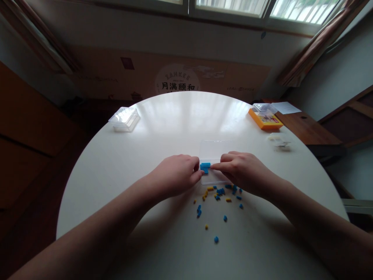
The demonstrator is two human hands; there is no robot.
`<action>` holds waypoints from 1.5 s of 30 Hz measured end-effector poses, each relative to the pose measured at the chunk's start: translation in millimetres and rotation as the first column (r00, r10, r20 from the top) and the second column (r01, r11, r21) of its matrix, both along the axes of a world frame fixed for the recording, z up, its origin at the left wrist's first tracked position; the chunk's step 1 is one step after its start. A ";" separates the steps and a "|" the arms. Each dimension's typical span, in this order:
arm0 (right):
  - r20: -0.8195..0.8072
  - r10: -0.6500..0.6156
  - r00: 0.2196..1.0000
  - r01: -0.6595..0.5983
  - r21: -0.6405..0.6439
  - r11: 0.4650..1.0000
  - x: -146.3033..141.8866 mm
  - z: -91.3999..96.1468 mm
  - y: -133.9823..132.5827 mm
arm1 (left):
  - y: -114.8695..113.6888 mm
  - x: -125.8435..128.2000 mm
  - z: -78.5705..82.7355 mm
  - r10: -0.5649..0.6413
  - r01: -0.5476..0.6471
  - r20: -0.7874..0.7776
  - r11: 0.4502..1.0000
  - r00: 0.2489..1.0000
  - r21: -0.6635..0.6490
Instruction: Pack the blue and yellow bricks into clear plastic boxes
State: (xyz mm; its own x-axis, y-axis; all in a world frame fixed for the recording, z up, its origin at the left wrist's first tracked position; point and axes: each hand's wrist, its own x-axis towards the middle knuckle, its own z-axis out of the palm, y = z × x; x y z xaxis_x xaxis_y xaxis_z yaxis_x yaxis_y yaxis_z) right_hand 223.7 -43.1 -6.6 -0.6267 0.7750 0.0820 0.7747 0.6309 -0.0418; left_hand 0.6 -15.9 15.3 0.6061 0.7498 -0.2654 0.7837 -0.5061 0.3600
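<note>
Blue block [205, 167] mid-assembly, centre of frame.
We pinch it between left hand [175, 175] and right hand [241, 171]; next press likely needs careful alignment.

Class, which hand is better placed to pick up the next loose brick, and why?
Probably the right hand: most loose bricks lie just beside it; the left hand sits farther off. Both touch the blue block.
</note>
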 end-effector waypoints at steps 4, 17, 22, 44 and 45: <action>0.005 0.001 1.000 -0.001 0.014 1.000 -0.3 -0.3 0.2 | -0.4 0.3 1.0 -0.006 0.006 0.000 1.000 1.000 0.014; -0.038 0.020 0.999 -0.020 0.015 1.000 0.3 -0.5 -0.3 | 0.4 -1.1 -0.8 -0.010 0.010 0.003 1.000 1.000 0.019; -0.040 0.000 0.999 0.000 0.004 1.000 0.7 -2.1 -0.1 | 0.4 -0.7 -1.7 -0.019 0.019 0.003 0.999 1.000 0.033; -0.050 -0.075 0.996 0.078 0.062 0.995 -3.0 2.8 -3.9 | 0.6 -1.9 -3.7 -0.015 0.015 0.002 0.999 1.000 0.030; -0.055 -0.079 0.995 0.083 0.058 0.995 -3.0 3.4 -4.3 | 0.6 -1.7 -3.5 -0.013 0.013 0.000 1.000 1.000 0.023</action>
